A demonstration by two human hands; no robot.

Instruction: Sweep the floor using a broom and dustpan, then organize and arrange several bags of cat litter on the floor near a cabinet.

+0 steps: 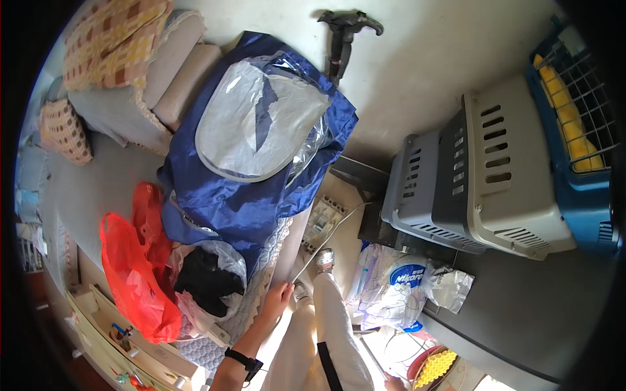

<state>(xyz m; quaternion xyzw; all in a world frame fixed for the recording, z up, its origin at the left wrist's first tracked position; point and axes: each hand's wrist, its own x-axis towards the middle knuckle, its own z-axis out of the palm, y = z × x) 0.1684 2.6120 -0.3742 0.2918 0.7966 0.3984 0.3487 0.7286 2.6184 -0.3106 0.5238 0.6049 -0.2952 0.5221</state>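
Observation:
My left hand point(279, 299) is closed around a thin white cable point(323, 239). It is beside the quilted sofa edge, and the cable runs up and to the right towards the dark furniture by the wall. At the bottom edge my right hand point(394, 383) is only partly in view, its fingers around a thin metal rod point(373, 358) that slants up and left. Between sofa and cabinet, a flat pale object point(324, 223) lies on the floor under the cable; I cannot tell what it is. A blue fabric cover point(225, 205) with a clear plastic window spreads over the sofa.
Red plastic bags point(137, 288) and a clear bag with black contents point(208, 281) lie on the sofa point(115, 161). Pet carriers point(513, 171) stand at right above a grey cabinet top point(518, 303). A Nikoro bag point(396, 288) and a yellow honeycomb-patterned piece point(435, 369) are nearby.

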